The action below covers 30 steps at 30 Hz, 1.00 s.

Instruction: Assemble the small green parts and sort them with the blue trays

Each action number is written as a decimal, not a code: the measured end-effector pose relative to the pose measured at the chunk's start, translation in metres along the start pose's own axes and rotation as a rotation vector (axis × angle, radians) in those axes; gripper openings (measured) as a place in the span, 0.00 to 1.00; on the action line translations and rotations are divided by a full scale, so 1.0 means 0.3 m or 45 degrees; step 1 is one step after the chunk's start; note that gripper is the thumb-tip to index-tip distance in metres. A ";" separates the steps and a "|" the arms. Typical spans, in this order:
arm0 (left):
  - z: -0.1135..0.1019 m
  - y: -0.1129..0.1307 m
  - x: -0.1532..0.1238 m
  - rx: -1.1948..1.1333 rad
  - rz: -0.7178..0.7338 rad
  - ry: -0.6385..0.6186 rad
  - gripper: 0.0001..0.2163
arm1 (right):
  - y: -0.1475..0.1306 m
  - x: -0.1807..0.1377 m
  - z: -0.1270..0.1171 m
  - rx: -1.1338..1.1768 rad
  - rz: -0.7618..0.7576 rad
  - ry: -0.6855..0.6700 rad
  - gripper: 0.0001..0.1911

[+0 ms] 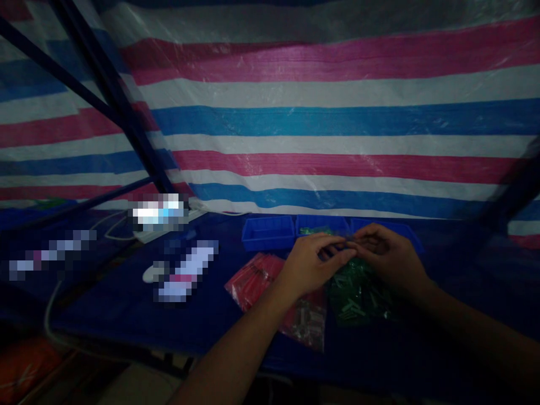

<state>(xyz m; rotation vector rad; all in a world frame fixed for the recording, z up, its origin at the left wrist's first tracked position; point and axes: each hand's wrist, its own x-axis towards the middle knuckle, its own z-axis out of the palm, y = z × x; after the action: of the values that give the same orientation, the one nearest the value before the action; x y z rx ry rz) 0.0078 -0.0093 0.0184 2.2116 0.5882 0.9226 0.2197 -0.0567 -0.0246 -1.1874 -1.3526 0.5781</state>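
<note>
My left hand (314, 260) and my right hand (390, 256) meet in front of the blue bins, fingertips almost touching. Both are closed in a pinch; whatever lies between the fingers is too small and dark to make out. Just below them is a green plastic bag (352, 298) with small pale stick-like pieces showing in it. Red plastic bags (255, 278) lie under and beside my left forearm, and a clear bag (310, 326) with small pieces sits at their right end.
Three blue bins stand along the back: a left bin (268, 243), a middle bin (297, 222) with green bits, and a right bin (405, 232) partly behind my right hand. On the left are a white mouse-like object (152, 273), a blurred-out strip (189, 270) and cables. Striped sheeting (337, 121) hangs behind.
</note>
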 end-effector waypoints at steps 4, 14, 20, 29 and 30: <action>0.001 0.000 -0.001 0.031 0.061 -0.053 0.14 | -0.005 -0.012 0.000 -0.305 -0.269 -0.090 0.10; -0.001 -0.043 0.007 -0.039 -0.130 0.190 0.08 | -0.037 -0.021 0.010 -0.506 -0.439 -0.155 0.12; 0.006 -0.028 0.003 0.006 -0.113 0.180 0.04 | -0.042 -0.014 0.009 -0.331 -0.329 -0.013 0.16; 0.002 -0.013 -0.009 -0.101 -0.207 -0.053 0.09 | -0.042 -0.017 0.008 -0.221 -0.247 -0.079 0.12; 0.002 -0.016 -0.008 -0.119 -0.230 -0.067 0.10 | -0.047 -0.016 0.005 -0.263 -0.309 -0.083 0.09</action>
<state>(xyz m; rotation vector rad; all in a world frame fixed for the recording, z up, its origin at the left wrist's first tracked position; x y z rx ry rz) 0.0060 -0.0079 0.0136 2.0555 0.6931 0.7806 0.2133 -0.0655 -0.0145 -1.1533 -1.6146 0.3111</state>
